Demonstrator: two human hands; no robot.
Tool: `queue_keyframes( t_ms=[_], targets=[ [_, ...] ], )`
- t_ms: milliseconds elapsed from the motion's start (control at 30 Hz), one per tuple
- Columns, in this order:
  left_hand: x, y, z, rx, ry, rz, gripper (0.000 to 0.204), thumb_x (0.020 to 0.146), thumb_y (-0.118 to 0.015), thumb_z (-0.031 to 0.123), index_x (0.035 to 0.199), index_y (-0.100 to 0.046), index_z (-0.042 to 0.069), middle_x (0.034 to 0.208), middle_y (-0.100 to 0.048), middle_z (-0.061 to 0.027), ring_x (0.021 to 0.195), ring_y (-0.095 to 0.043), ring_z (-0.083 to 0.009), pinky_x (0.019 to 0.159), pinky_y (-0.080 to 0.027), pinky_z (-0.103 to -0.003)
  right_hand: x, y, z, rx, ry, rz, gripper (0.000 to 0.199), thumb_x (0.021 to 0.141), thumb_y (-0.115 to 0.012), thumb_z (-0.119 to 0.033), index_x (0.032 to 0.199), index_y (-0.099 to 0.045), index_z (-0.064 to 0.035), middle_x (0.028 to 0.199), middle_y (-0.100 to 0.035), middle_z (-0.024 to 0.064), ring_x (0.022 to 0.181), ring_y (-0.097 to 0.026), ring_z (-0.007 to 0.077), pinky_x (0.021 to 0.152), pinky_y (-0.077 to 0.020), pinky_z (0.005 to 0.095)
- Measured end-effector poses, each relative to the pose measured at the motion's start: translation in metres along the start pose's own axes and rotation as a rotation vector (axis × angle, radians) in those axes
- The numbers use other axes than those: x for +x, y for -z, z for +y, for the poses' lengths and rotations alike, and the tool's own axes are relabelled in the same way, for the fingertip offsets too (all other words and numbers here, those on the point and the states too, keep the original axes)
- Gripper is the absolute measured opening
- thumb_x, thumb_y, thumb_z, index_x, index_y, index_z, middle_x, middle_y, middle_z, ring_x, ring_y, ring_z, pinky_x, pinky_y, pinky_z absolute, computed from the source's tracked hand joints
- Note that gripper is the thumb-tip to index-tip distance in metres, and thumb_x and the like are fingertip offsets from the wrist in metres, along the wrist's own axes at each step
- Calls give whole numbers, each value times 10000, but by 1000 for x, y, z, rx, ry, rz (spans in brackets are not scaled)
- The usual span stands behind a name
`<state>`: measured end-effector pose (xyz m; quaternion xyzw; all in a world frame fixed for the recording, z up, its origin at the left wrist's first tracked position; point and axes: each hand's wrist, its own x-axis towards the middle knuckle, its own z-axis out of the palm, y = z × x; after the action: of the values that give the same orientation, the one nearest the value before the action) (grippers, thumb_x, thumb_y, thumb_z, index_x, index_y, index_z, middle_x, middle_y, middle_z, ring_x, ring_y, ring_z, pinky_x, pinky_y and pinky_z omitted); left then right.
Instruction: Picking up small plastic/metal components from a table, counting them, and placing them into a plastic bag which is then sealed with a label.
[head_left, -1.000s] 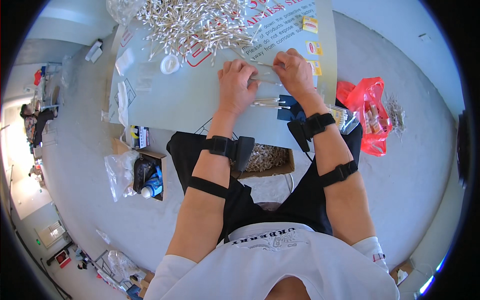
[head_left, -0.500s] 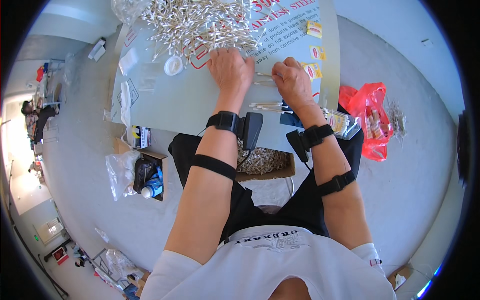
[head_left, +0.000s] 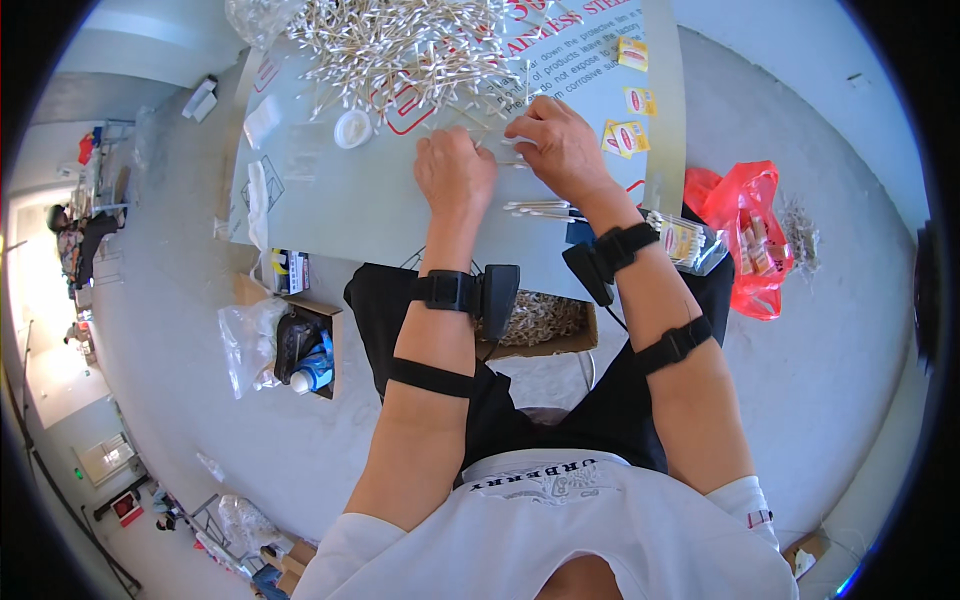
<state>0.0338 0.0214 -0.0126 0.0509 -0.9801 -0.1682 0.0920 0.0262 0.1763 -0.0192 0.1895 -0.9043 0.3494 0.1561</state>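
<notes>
A large heap of loose cotton swabs (head_left: 400,50) covers the far part of the table. Just in front of it is my left hand (head_left: 455,172), its fingers curled and pressed together; what they hold, if anything, is hidden. To its right, my right hand (head_left: 568,152) is closed in a pinch on cotton swabs (head_left: 509,142), whose white tips poke out toward the left hand. Nearer to me lies a small row of cotton swabs (head_left: 540,208). A clear pack of swabs (head_left: 680,240) with a yellow label rests by my right forearm.
Several yellow cards (head_left: 628,138) lie along the table's right side. A small round white tub (head_left: 352,129) stands left of the heap. Below the table edge is a box of swabs (head_left: 545,325). A red plastic bag (head_left: 745,240) is on the right, an open carton (head_left: 325,345) on the left.
My left hand has drawn back toward me, off the edge of the heap. My right hand has shifted left and slightly farther away, over the loose swabs.
</notes>
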Motion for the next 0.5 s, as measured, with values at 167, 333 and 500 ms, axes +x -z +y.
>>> queue_keyframes(
  t_ms=[167, 333, 500],
  targets=[
    [3, 1, -5, -29, -56, -21, 100, 741, -678, 121, 742, -660, 23, 850, -663, -157, 882, -604, -355, 777, -486, -460, 22, -16, -4, -174, 50, 9, 190, 701, -727, -46, 867, -642, -82, 917, -611, 67, 942, -610, 279, 791, -512, 397],
    [3, -2, -15, -46, -135, 34, 73, 749, -670, 92, 748, -649, 22, 837, -651, -153, 866, -592, -348, 767, -481, -453, 42, -25, 8, -325, 80, -147, 96, 786, -602, -75, 861, -661, -91, 925, -656, 91, 942, -644, 279, 786, -537, 394],
    [4, 0, -23, -11, -235, 66, 55, 743, -664, 43, 774, -618, 41, 823, -620, -129, 844, -574, -334, 755, -464, -449, 53, -22, 34, -389, 64, -79, 69, 833, -607, -147, 824, -627, -81, 858, -629, 84, 901, -637, 292, 757, -532, 407]
  ],
)
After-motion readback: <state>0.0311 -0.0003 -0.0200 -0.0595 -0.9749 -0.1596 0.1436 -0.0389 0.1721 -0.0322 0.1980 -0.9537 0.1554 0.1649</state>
